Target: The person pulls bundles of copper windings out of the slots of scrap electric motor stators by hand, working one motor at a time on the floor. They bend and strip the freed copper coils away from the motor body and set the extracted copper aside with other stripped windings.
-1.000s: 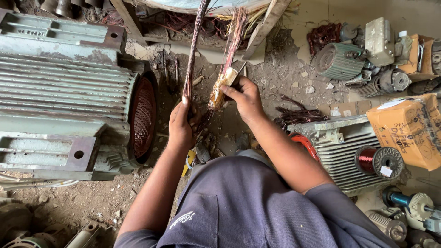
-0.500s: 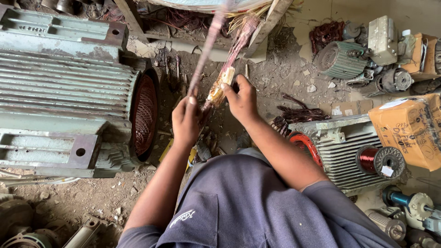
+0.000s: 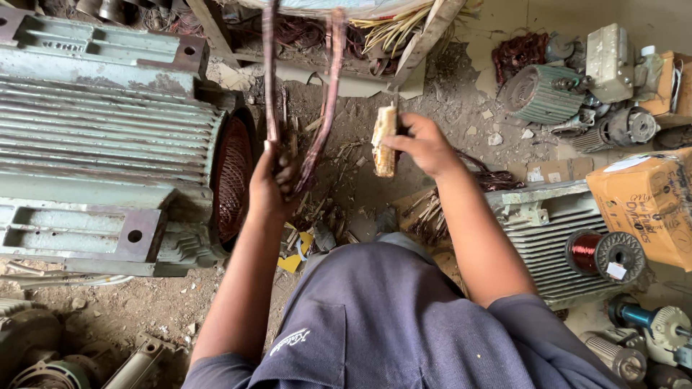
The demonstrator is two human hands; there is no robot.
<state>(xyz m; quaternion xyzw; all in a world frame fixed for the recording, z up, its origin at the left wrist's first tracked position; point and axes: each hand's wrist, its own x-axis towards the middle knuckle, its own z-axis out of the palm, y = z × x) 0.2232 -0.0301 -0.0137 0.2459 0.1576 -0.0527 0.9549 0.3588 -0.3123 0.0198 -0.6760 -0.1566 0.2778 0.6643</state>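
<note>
Both forearms stretch forward from the grey-blue shirt over the dirt floor. The left hand, fist closed, grips the lower ends of 2 long bundles of copper winding wire, which rise toward the top edge. The right hand, wrist bent inward, pinches a short pale roll of insulation upright between thumb and fingers, just beside the wires. Left lies a big finned green motor; right, a copper wire spool.
</note>
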